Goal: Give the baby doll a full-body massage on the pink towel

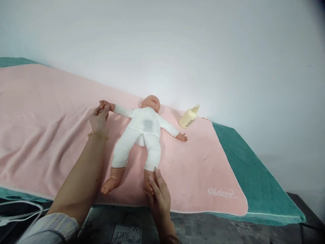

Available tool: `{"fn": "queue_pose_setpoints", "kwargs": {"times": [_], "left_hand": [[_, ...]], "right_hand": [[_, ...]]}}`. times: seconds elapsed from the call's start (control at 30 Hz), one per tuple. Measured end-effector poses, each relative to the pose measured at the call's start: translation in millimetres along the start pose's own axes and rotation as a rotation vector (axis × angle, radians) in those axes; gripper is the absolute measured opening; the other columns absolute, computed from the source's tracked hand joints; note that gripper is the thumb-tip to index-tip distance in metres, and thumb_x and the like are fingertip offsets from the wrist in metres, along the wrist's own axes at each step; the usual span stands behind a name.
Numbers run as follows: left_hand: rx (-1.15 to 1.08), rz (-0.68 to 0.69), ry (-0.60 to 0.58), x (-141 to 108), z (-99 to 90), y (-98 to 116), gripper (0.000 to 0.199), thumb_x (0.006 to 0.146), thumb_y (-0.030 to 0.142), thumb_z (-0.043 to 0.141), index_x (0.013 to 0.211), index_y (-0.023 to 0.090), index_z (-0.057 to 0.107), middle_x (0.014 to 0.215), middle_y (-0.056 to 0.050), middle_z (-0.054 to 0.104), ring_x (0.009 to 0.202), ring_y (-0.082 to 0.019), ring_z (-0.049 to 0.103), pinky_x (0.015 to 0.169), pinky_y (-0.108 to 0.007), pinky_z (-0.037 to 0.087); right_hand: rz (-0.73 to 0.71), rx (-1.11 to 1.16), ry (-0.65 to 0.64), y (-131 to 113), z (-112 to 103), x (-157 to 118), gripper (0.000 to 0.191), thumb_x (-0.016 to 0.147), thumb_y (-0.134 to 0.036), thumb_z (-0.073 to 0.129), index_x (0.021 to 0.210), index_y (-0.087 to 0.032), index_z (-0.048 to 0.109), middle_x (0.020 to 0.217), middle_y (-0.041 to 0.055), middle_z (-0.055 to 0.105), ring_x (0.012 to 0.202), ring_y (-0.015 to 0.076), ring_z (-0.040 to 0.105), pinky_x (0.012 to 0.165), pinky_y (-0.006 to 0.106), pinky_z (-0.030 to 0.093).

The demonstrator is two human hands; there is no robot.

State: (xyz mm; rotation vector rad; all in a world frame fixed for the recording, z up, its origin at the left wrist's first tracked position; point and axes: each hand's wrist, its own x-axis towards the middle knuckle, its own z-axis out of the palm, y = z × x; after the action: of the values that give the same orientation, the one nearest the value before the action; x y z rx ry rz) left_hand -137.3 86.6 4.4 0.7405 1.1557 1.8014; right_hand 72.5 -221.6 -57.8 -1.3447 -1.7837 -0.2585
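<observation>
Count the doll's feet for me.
2: one foot, at picture left, untouched over the pink blanket; the other foot, to its right, partly covered by the right hand's fingers.

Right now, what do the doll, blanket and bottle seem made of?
Doll: matte white fabric body with visible edges; smooth head, its soft sheen suggesting vinyl. Blanket: matte textile, perhaps fleece, judging by its folds. Bottle: likely smooth plastic, given its pump.

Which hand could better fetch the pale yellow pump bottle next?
Probably the right hand: it is on the bottle's side of the white-clothed doll, at one foot. The left hand holds the doll's hand on the opposite side and might have to cross over.
</observation>
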Motion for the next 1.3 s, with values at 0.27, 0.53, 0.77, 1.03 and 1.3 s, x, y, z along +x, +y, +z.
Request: {"fn": "queue_pose_setpoints", "kwargs": {"times": [0.27,0.53,0.77,1.03,1.3], "left_hand": [[0.149,0.313,-0.333,-39,21.8,25,0.038,0.067,0.029,0.083,0.102,0.019,0.075,0.108,-0.007,0.075,0.108,-0.027,0.068,0.103,-0.042,0.051],[0.338,0.291,-0.596,-55,26.0,29,0.03,0.069,0.033,0.082,0.097,0.023,0.079,0.111,-0.005,0.075,0.123,-0.031,0.06,0.111,-0.045,0.044],[0.429,0.468,-0.827,-51,31.8,20,0.02,0.073,0.038,0.077,0.09,0.029,0.08,0.102,-0.002,0.077,0.117,-0.028,0.064,0.11,-0.046,0.043],[0.429,0.429,-0.791,-54,31.9,22,0.021,0.072,0.037,0.078,0.09,0.028,0.08,0.104,-0.002,0.077,0.115,-0.028,0.065,0.108,-0.043,0.045],[0.15,0.304,-0.344,-38,21.1,24,0.035,0.071,0.03,0.08,0.103,0.019,0.075,0.108,-0.007,0.075,0.105,-0.025,0.069,0.1,-0.039,0.052]], "right_hand": [[0.005,0.169,-0.109,1,-14,40,0.056,0.099,-0.021,0.04,0.154,-0.024,0.029,0.158,0.0096,0.034,0.143,0.0291,0.038,0.104,0.051,0.051],[-0.004,0.254,-0.119,13,-11,91,0.055,0.1,-0.019,0.041,0.153,-0.028,0.028,0.159,0.0079,0.033,0.146,0.0267,0.031,0.111,0.052,0.043],[0.046,0.291,-0.113,17,-6,121,0.051,0.101,-0.02,0.042,0.15,-0.026,0.033,0.158,0.0104,0.036,0.147,0.0269,0.029,0.112,0.051,0.041],[0.048,0.278,-0.093,15,-5,113,0.051,0.101,-0.021,0.042,0.151,-0.027,0.032,0.158,0.0091,0.035,0.147,0.0267,0.028,0.113,0.052,0.041],[0.054,0.293,-0.14,1,-20,80,0.055,0.101,-0.025,0.044,0.154,-0.024,0.029,0.157,0.0083,0.037,0.145,0.0265,0.033,0.113,0.048,0.042]]}}
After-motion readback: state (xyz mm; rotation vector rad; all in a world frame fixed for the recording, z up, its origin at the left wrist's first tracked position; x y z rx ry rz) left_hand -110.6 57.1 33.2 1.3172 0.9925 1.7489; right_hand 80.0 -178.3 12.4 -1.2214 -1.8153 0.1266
